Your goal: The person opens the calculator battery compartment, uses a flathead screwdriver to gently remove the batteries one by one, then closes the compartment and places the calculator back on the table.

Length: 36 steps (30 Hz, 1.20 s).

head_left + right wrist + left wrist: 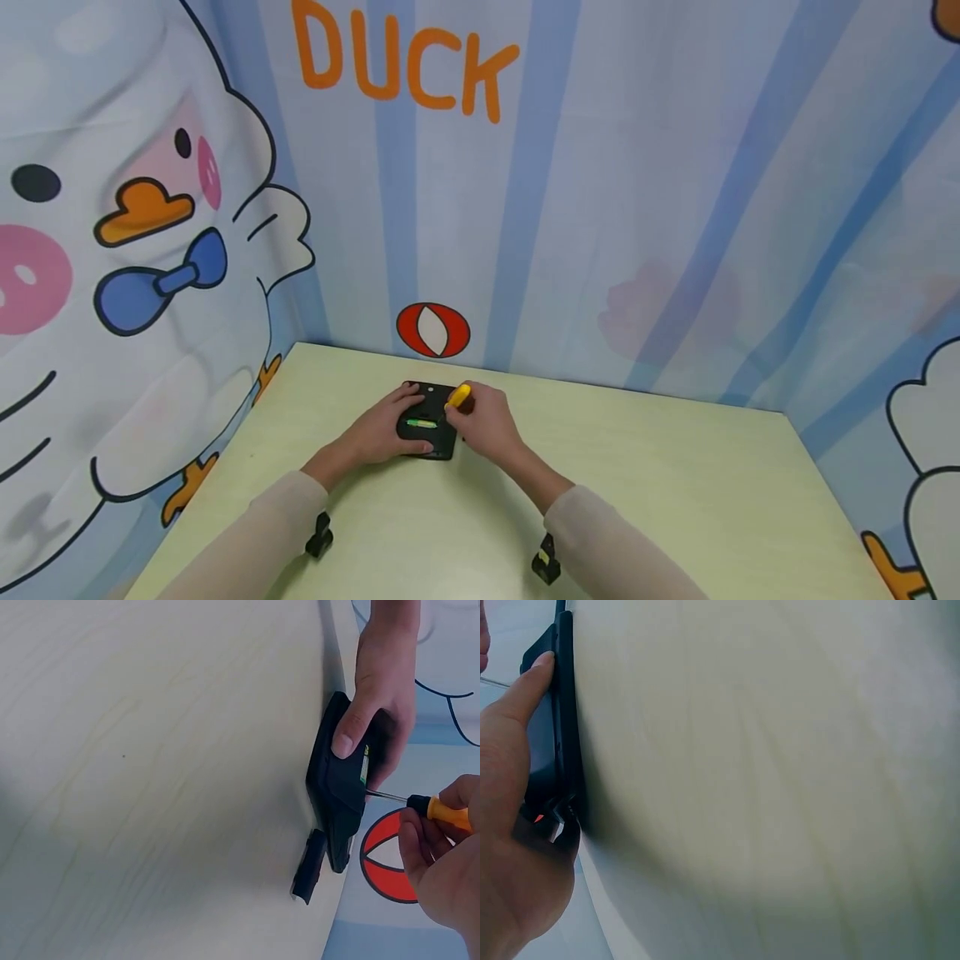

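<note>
A flat black device (pixel 430 408) lies on the table with a green battery (pixel 422 423) showing in its upper face. My left hand (pixel 378 432) holds its left side, thumb (pixel 351 735) at the near edge and fingers over the far part. In my right hand (pixel 489 425) I grip a screwdriver (pixel 448 814) by its yellow handle, held steeply over the device's right side. Its thin metal shaft (pixel 386 796) reaches down to the device's upper face in the right wrist view. The left wrist view shows the device (pixel 565 712) edge-on under my left thumb.
A small black curved piece (pixel 308 868) lies on the table beside the device, at its right. The pale yellow table (pixel 675 483) stretches to the right and toward me. Behind it hangs a blue and white cloth (pixel 570 208) with duck prints.
</note>
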Each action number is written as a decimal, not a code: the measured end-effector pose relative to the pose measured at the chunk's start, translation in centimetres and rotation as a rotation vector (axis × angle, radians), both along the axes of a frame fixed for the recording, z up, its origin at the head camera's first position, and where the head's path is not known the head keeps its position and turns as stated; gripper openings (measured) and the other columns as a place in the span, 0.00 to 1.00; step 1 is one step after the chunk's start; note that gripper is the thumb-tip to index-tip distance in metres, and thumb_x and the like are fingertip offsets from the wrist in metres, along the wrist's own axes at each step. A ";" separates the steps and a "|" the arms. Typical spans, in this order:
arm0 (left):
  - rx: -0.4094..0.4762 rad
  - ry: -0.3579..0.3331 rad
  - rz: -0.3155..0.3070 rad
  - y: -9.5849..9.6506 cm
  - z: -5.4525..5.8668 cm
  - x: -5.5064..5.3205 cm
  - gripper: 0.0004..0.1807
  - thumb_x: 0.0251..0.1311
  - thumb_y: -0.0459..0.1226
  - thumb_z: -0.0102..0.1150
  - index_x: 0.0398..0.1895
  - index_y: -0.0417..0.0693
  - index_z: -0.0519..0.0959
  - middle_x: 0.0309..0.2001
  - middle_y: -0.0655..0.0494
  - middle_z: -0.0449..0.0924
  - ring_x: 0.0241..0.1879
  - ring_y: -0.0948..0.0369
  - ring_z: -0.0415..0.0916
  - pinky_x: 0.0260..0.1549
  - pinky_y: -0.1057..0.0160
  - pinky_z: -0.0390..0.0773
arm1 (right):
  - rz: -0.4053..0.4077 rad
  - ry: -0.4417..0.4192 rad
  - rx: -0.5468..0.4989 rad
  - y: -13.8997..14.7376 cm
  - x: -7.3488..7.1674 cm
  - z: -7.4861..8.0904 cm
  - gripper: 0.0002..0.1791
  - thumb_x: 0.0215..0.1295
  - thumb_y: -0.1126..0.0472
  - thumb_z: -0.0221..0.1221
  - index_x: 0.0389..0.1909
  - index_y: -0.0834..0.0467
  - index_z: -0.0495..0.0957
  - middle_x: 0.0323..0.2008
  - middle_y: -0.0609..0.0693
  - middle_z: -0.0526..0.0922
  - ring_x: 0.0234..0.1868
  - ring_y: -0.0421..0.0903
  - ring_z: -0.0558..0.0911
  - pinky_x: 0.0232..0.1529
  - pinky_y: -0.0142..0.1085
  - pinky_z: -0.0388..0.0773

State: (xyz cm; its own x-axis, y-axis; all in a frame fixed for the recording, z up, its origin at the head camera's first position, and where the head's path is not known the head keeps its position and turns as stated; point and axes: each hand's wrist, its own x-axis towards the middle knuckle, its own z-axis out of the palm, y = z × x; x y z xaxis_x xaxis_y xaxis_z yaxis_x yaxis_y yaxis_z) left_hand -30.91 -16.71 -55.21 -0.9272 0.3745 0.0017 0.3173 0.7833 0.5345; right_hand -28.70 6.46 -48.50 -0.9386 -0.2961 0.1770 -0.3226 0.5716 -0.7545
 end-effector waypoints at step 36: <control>0.017 -0.001 0.002 -0.1 -0.1 0.1 0.55 0.57 0.64 0.74 0.80 0.44 0.67 0.83 0.46 0.56 0.83 0.43 0.49 0.75 0.37 0.62 | 0.036 0.048 0.002 0.2 0.2 0.2 0.05 0.69 0.64 0.65 0.43 0.59 0.83 0.36 0.49 0.84 0.34 0.45 0.82 0.40 0.35 0.85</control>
